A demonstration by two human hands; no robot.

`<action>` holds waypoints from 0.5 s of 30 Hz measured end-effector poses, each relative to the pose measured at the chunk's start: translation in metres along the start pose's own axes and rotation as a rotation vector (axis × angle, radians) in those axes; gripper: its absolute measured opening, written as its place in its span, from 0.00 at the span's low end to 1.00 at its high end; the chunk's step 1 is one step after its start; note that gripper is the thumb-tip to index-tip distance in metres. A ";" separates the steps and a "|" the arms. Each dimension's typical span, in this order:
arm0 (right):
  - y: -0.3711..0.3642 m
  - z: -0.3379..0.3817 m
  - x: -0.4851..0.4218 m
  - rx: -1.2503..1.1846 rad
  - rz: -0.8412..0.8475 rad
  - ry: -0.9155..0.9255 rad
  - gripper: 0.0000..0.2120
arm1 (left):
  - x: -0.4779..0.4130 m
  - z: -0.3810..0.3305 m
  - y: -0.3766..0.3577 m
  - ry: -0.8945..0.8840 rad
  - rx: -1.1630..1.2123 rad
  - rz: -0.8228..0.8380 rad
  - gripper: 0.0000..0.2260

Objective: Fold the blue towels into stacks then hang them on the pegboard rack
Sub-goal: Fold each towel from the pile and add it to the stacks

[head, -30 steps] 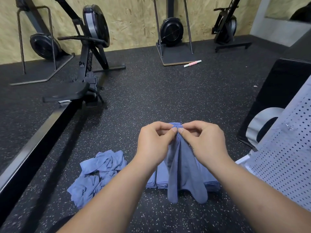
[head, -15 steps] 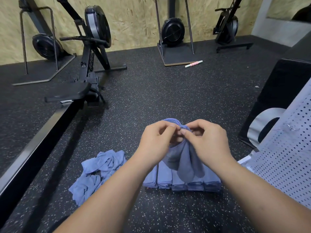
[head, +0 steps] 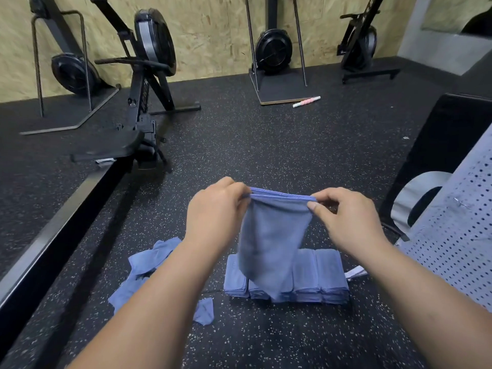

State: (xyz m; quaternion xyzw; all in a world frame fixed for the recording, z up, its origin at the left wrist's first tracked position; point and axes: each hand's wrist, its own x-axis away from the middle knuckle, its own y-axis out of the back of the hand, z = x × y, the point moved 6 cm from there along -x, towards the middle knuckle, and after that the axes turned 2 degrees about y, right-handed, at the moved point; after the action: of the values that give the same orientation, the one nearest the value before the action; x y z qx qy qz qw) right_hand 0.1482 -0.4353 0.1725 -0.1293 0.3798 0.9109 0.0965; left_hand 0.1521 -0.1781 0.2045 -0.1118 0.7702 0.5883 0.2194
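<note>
The left hand (head: 215, 211) and right hand (head: 348, 219) pinch a blue towel (head: 271, 241) by its top corners above folded stacks (head: 327, 275) on the floor. A crumpled pile (head: 149, 265) awaits folding, and hanging on the pegboard rack (head: 463, 235) seems unstarted.

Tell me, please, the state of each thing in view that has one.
held towel, hanging, top edge stretched taut.
left hand, pinching its top left corner.
right hand, pinching its top right corner.
folded stacks, side by side on the floor.
loose towels, crumpled and unfolded on the floor.
pegboard rack, no towel hung on the visible part.
</note>
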 end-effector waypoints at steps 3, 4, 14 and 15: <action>0.000 -0.001 0.001 0.016 -0.004 0.011 0.03 | 0.001 0.000 -0.005 -0.006 -0.051 0.061 0.07; 0.000 0.000 0.001 0.022 -0.005 0.014 0.03 | 0.002 0.001 -0.007 -0.016 -0.046 0.072 0.07; 0.008 0.000 -0.004 0.089 0.036 0.015 0.02 | -0.001 0.011 -0.004 0.082 0.154 0.077 0.04; 0.007 0.000 -0.004 0.104 0.048 0.024 0.02 | -0.001 0.011 -0.004 0.090 0.173 0.074 0.04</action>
State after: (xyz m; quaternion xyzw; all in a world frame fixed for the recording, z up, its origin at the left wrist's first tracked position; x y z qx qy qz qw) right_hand 0.1501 -0.4407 0.1782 -0.1257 0.4307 0.8904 0.0768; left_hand 0.1564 -0.1683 0.1993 -0.0904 0.8308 0.5217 0.1714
